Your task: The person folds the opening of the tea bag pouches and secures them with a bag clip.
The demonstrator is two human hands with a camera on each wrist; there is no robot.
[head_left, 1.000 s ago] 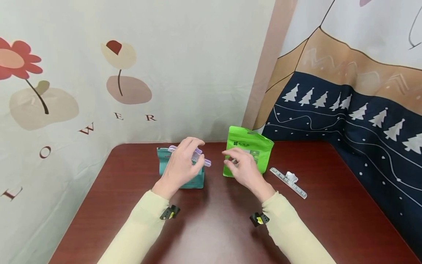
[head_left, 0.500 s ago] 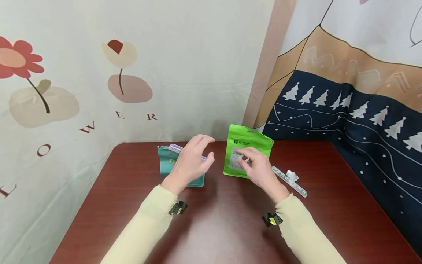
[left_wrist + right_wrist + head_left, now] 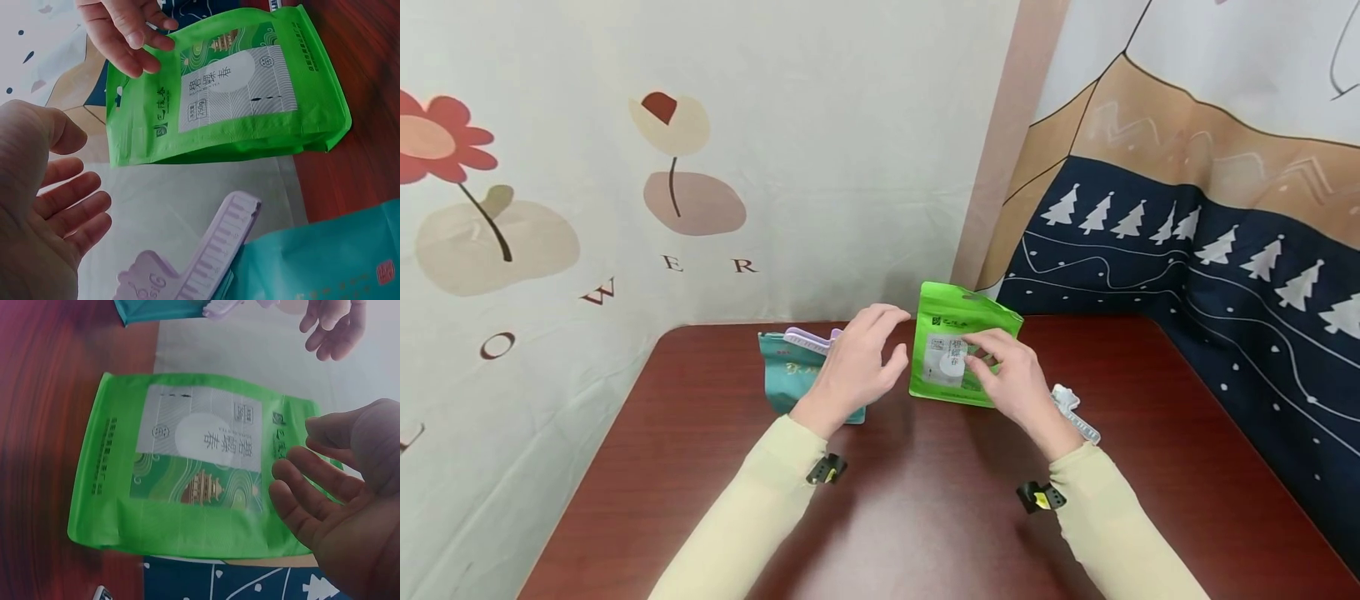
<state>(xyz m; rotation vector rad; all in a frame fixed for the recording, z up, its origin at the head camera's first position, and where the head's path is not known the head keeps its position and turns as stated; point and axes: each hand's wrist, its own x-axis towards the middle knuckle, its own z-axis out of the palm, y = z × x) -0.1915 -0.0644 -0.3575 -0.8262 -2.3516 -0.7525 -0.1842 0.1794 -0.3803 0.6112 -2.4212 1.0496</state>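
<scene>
A green stand-up pouch (image 3: 938, 321) with a silver label stands upright toward the back of the table. My right hand (image 3: 1011, 379) is in front of its right side, fingers loosely bent and holding nothing. To the left stands a teal pouch (image 3: 784, 379), with a lilac bag clip (image 3: 806, 338) across its top edge. My left hand (image 3: 863, 367) hovers over that pouch's right side, hiding part of pouch and clip. Its fingers are spread from the thumb with nothing between them. The left wrist view shows the clip's piano-key pattern (image 3: 215, 250).
A clear bag clip (image 3: 1081, 423) lies on the table to the right, partly covered by my right hand. The dark red wooden table (image 3: 910, 525) ends at a pale printed cloth (image 3: 850, 167) behind and a navy tree-print cloth (image 3: 1247, 317) on the right.
Both hands have moved to the right. The left has drifted off the lilac clip toward the green pouch, while the right has crossed that pouch's front and now covers part of the clear clip.
</scene>
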